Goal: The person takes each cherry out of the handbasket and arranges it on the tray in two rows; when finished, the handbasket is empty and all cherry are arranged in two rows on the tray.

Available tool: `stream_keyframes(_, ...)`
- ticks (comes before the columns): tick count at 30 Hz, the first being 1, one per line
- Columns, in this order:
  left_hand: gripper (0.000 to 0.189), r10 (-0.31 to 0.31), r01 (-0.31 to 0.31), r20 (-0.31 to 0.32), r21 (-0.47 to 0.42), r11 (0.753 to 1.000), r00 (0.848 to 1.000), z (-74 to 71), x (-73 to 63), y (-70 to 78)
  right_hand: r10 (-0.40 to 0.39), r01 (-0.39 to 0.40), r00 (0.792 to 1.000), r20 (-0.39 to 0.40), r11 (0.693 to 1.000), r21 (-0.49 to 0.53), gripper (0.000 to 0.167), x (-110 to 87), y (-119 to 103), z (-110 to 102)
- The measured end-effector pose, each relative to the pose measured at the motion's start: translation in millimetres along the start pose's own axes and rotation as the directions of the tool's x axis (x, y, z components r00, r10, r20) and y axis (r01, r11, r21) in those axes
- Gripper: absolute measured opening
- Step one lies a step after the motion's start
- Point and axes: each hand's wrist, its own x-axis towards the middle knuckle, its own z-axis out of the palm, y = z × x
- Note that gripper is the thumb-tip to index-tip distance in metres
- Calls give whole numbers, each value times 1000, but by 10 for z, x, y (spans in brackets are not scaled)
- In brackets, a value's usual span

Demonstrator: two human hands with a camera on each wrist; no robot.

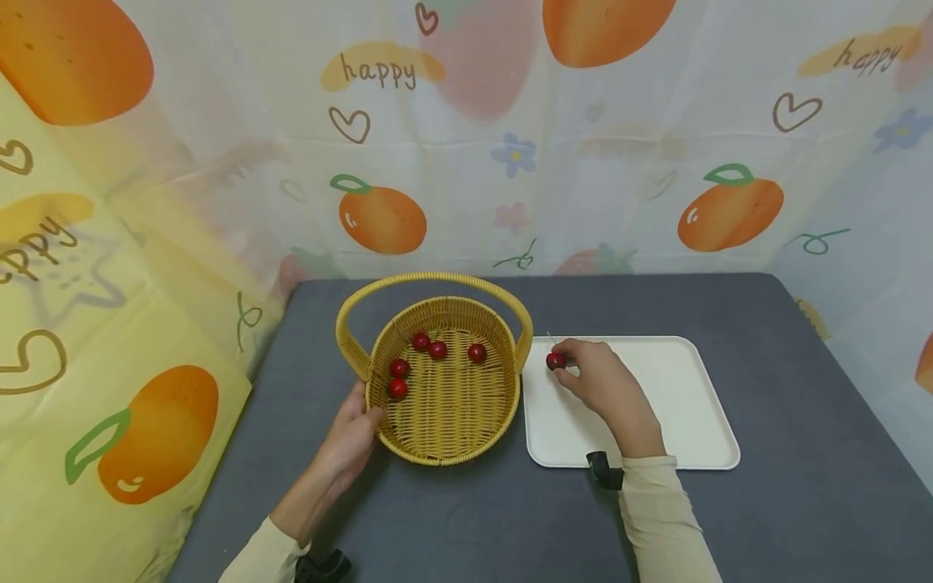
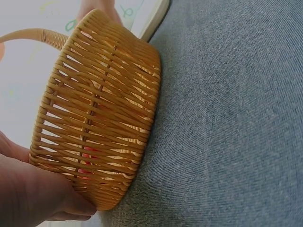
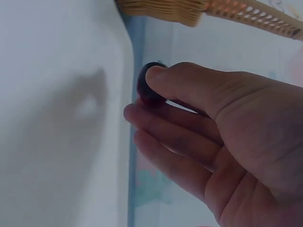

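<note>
A yellow wicker basket (image 1: 452, 405) with an arched handle stands on the grey table, and several red cherries (image 1: 437, 350) lie inside it. My left hand (image 1: 348, 437) grips the basket's left rim, its thumb over the edge. In the left wrist view the woven side of the basket (image 2: 94, 109) fills the middle, with the left hand (image 2: 38, 189) at its lower end. Over the left part of a white tray (image 1: 656, 405), my right hand (image 1: 601, 380) pinches one dark red cherry (image 1: 555, 361) between thumb and fingers. The right wrist view shows this cherry (image 3: 150, 85) above the tray.
The grey table (image 1: 466, 526) reaches up to a fruit-print cloth (image 1: 466, 162) hanging behind it. More of the printed cloth (image 1: 131, 324) lines the left side. The white tray stands close against the basket's right side.
</note>
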Motion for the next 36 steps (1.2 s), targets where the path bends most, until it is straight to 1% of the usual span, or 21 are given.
stream_keyframes(7, 76, 9, -9, 5, -19, 1000, 1000, 4, 3, 0, 31, -29, 998, 57, 999, -33, 29, 27, 5, 44)
stream_keyframes(16, 76, 17, -16, 26, -34, 999, 1000, 15, 9, -7, 35, -26, 997, 70, 992, -124, 28, 61, 15, 60)
stream_keyframes(19, 76, 18, -18, 27, -36, 999, 999, 13, 9, -6, 38, -27, 997, 74, 989, -142, 30, 78, 11, 75)
stream_keyframes(24, 75, 14, -14, 18, -35, 999, 1000, 14, -3, 2, 47, -32, 995, 88, 987, -159, 37, 90, 0, 81)
stream_keyframes(30, 76, 20, -19, 28, -39, 999, 999, 12, 10, 6, 54, -37, 994, 93, 984, -172, 46, 97, -7, 60)
stream_keyframes(36, 76, 5, -4, 16, -48, 999, 1000, -1, -9, 1, 61, -41, 991, 118, 985, -167, 49, 95, -31, 39)
